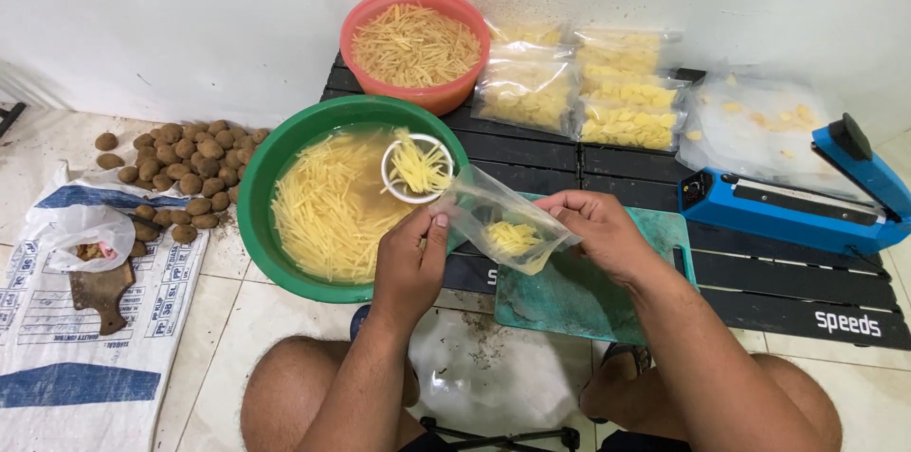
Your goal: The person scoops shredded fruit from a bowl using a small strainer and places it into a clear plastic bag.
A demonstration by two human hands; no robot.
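Pile of potatoes (180,172) lying on floor at left. 2 bowls: green bowl (275,163) w/ water & potato strips, 1 white cup (418,167) sitting in it; red bowl (415,44) behind. Left hand (410,258) pinching shut on edge of clear bag (498,220), held over green board (569,295). Right hand (600,229) gripping bag's other side. ~5 filled bags (579,87) & 1 blue sealer (788,196) resting on black table (816,295) at right.

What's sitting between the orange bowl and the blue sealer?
In the head view, sealed clear bags of potato pieces lie between the orange bowl and the blue sealer.
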